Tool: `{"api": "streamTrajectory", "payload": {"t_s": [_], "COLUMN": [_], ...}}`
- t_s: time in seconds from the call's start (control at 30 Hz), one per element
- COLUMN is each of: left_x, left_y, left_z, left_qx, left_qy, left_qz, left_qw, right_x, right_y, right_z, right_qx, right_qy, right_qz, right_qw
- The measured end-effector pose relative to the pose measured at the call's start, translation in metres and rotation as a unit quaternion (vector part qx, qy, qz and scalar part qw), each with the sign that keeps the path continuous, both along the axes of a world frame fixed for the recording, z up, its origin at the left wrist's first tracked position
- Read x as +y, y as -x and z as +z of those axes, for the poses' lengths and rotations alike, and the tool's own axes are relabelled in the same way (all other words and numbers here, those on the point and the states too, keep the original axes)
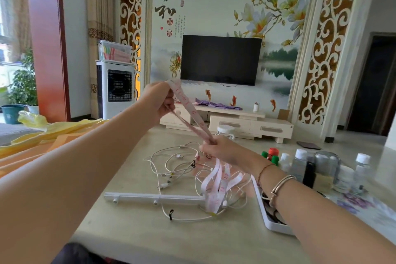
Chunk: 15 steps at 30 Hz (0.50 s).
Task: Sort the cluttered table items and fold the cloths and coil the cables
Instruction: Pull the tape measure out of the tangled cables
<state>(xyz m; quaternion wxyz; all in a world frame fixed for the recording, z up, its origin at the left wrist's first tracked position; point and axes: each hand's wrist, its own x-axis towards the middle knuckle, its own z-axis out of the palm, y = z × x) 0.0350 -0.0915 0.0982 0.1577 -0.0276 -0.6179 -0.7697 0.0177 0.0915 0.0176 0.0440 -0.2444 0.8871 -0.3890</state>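
Observation:
A pink-and-white measuring tape is stretched in the air between both hands. My left hand is raised high, with a loop of the tape wound over its fingers. My right hand pinches the tape lower down, just above the table. The tape's loose end hangs from that hand in folds onto the table. Under it lies a tangle of white cables with plugs. A yellow and orange cloth lies heaped at the table's left.
A white rail with pegs lies across the table in front. A white tray sits under my right forearm. Several small bottles and a glass jar stand at the right. Beyond the table stand a white stool and a TV cabinet.

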Motion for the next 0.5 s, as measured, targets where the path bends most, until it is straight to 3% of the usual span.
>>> {"api": "streamTrajectory", "payload": {"t_s": [0.13, 0.3, 0.4, 0.5], "left_x": [-0.007, -0.0018, -0.0044, -0.0102], "left_y": [-0.0003, 0.0001, -0.0001, 0.0014], "left_z": [-0.0095, -0.0078, -0.005, -0.0058], "left_qx": [-0.022, -0.045, -0.058, -0.069], "left_qy": [0.085, 0.078, 0.015, -0.114], "left_qz": [0.068, 0.081, 0.079, 0.017], "left_qw": [0.994, 0.993, 0.995, 0.991], "right_x": [0.0058, 0.0049, 0.0055, 0.0091], "right_y": [0.0054, 0.0059, 0.0083, 0.0108], "right_z": [0.0012, 0.0019, 0.0016, -0.0045], "right_qx": [0.019, 0.042, 0.043, 0.02], "right_qy": [-0.015, -0.031, -0.045, -0.038], "right_qz": [-0.011, -0.01, -0.003, 0.004], "right_qw": [1.0, 0.999, 0.998, 0.999]}}
